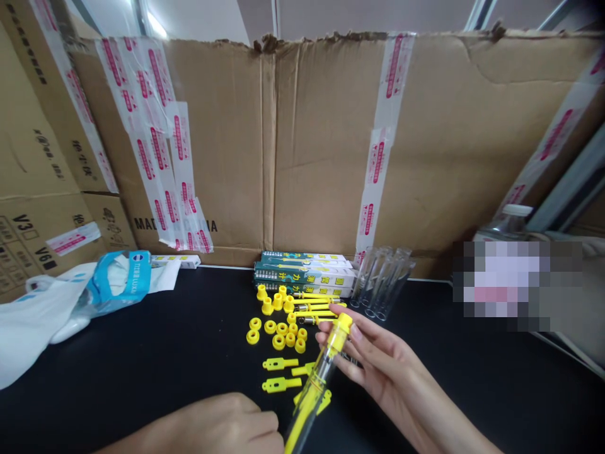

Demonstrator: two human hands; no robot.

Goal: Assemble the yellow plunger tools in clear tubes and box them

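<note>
a taped cardboard carton (331,145) stands behind the black tabletop (142,378), which holds stacked printed boxes (305,274), loose clear tubes (382,284) and small yellow plastic parts (278,331). the raised right hand (392,378) is turned inward, its fingers (368,337) gripping a tilted clear tube with a yellow cap (321,384) above the tabletop. the left hand (227,425) lies curled closed beside the tube's lower end, near flat yellow clips (278,384). a slack grip could drop the tube, scattering the parts.
</note>
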